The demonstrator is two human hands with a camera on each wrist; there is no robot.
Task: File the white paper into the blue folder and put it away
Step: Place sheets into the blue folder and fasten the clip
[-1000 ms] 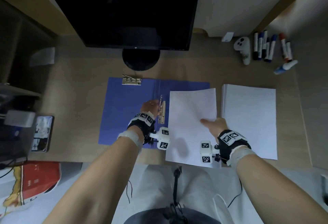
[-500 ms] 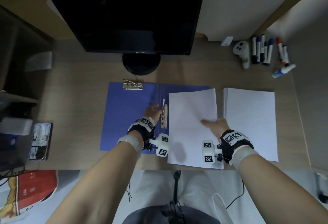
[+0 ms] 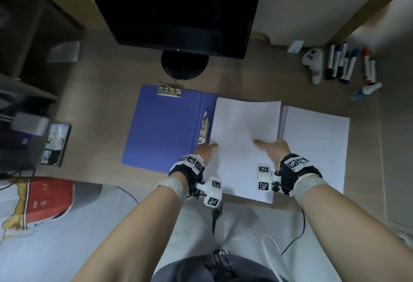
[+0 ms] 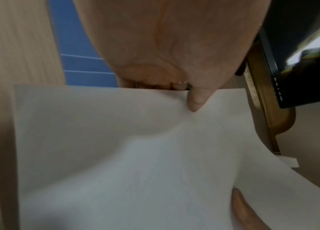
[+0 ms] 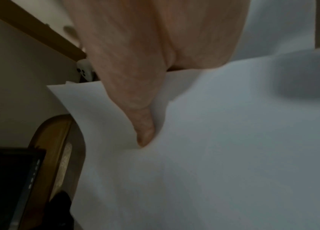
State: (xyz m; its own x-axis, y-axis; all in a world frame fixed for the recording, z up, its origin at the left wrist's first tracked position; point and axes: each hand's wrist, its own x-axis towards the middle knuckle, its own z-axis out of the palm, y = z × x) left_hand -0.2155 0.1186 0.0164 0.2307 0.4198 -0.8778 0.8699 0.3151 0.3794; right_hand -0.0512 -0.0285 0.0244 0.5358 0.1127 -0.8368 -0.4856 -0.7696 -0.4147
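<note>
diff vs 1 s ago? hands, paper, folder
The left hand left the folder's metal clip and came toward the person to pinch the white paper at its left edge. The right hand still pinches the right edge. The blue folder stays open; the paper stack is unmoved.

Both forearms are bare. The left hand (image 3: 204,152) and the right hand (image 3: 276,148) each wear a black wrist brace topped with a white band of black-and-white square markers. A pale strap circles each forearm just behind the brace. A white block bearing two more markers juts from each brace's inner side. Thin black cables trail from the braces. The trousers are light.
</note>
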